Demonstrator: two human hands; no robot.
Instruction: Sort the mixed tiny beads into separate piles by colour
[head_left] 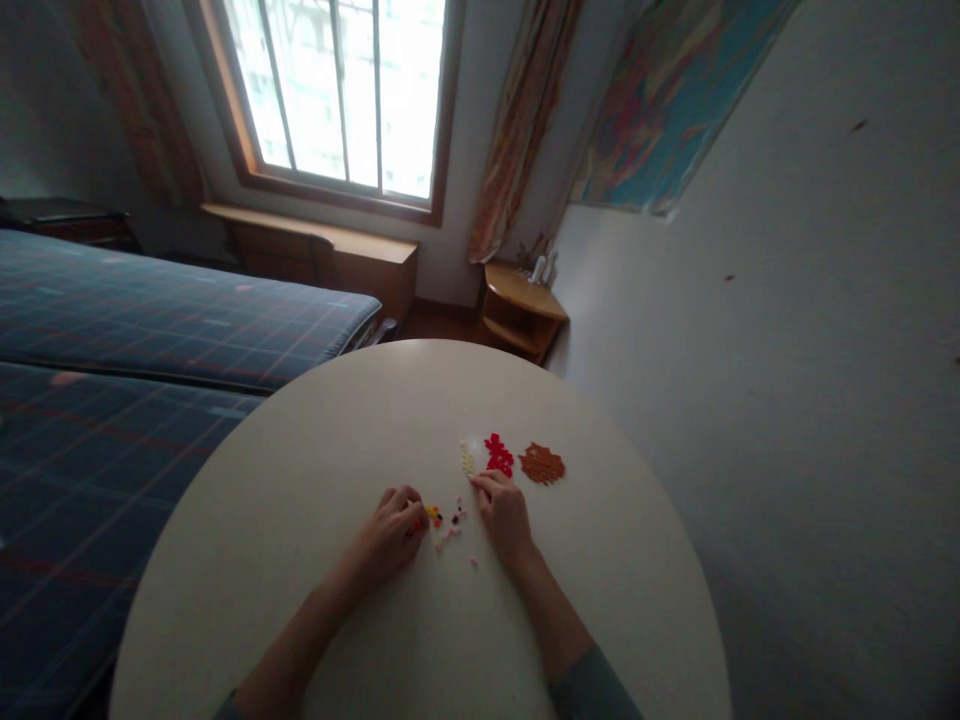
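Round table [360, 420]. On it, right hand [506, 512]: fingertips nearly together, hold unclear. Left hand [391, 525]: fingers curled, grip can't be told. Past right hand: brown pile [541, 464], red pile [498, 455]. Cream pile [466, 457] at right fingertips. Yellow-orange piece [433, 514] at left fingertips.

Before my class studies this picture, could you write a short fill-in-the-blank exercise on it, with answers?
1. The red pieces lie between the pale yellow pieces and the ____ pile.
2. The hand nearer the red pieces is the person's ____ one.
3. Bright daylight enters through the barred ____.

Missing words: brown; right; window.
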